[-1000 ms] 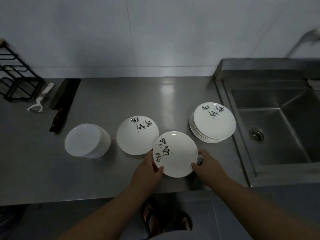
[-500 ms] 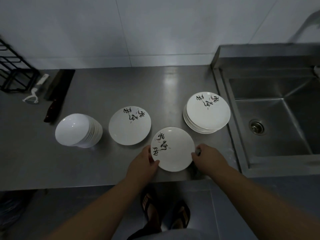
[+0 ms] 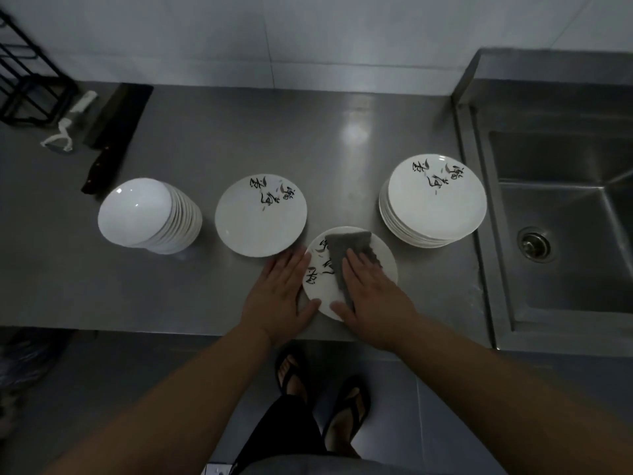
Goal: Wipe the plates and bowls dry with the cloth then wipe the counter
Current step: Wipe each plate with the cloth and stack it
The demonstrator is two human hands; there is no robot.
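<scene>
A white plate [image 3: 317,281] with black brush lettering lies near the counter's front edge. A grey cloth [image 3: 346,248] is spread across it. My right hand [image 3: 373,296] lies flat on the cloth with straight fingers, pressing it onto the plate. My left hand [image 3: 281,296] holds the plate's left rim, fingers flat along the edge and thumb against the near rim. Another single plate [image 3: 260,217] sits just behind to the left. A stack of the same plates [image 3: 433,200] stands at the right. A stack of plain white bowls [image 3: 147,216] leans at the left.
The steel counter [image 3: 342,132] ends at a sink [image 3: 565,234] on the right. A cleaver [image 3: 113,132], a white peeler [image 3: 65,132] and a black wire rack [image 3: 27,80] are at the back left. My feet in sandals stand below the front edge.
My right hand has come off the plate's right rim and now lies on top of the plate with the grey cloth under it. My left hand stays at the left rim.
</scene>
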